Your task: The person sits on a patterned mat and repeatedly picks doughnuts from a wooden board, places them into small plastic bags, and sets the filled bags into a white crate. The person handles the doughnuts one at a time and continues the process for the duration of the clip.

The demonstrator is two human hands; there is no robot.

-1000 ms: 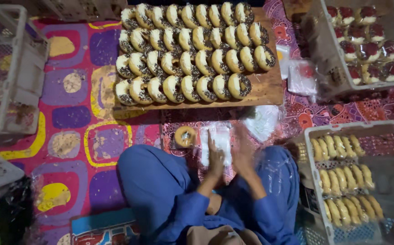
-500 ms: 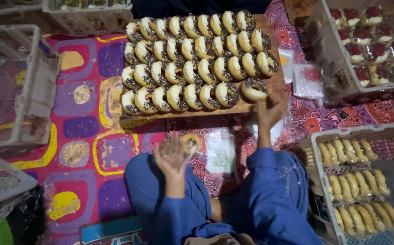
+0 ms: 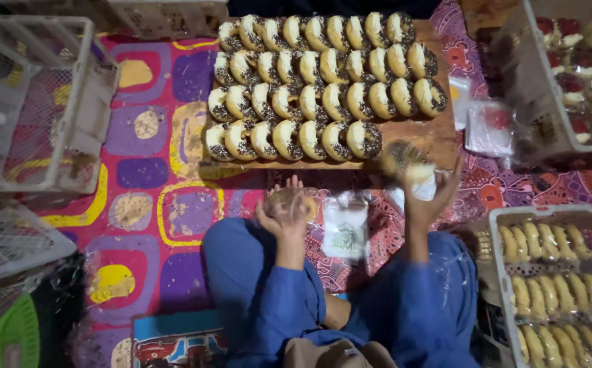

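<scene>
A person in blue sleeves sits cross-legged on a patterned mat [image 3: 173,204] before a wooden board [image 3: 432,136] loaded with rows of sprinkle-topped doughnuts [image 3: 309,88]. The right hand [image 3: 427,197] is raised just off the board's near right corner, its fingers curled up around a single doughnut [image 3: 405,162], which sits blurred above the palm against the fingertips. The left hand [image 3: 283,215] is lifted over the left knee, palm open and fingers loosely spread; what looks like a roll of tape lies behind it, though whether they touch cannot be told. A clear plastic bag [image 3: 345,228] lies on the mat between the two hands. White crates [image 3: 507,225] of wrapped pastries stand at right, empty wire crates [image 3: 71,102] at left.
</scene>
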